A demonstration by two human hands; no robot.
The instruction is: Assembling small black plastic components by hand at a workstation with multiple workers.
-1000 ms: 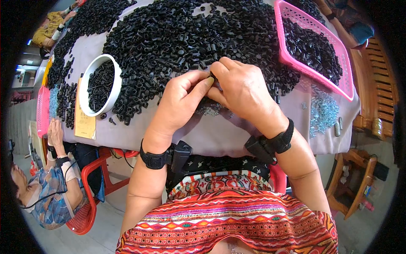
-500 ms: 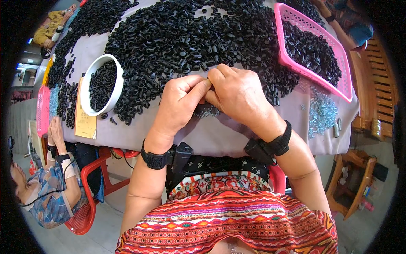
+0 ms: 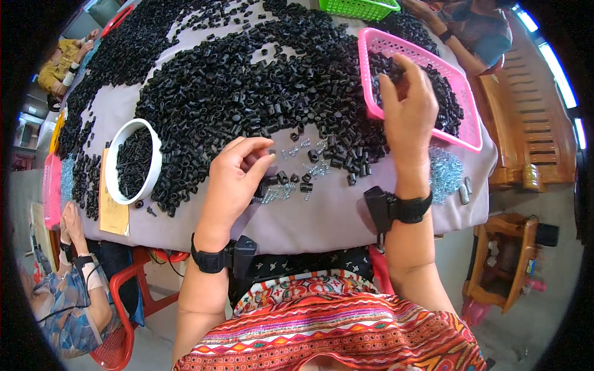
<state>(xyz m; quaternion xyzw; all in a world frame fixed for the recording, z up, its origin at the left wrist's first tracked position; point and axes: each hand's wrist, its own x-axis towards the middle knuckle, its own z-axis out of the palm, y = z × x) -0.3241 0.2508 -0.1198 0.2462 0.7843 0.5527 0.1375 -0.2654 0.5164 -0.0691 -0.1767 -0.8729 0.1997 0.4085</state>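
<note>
Grey cloth table heaped with black plastic caps.

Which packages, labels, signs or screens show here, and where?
Card: flat tan rectangle on the table's left edge, partly under the white bowl; print too small to tell.
No screens, signs or packages show.
</note>
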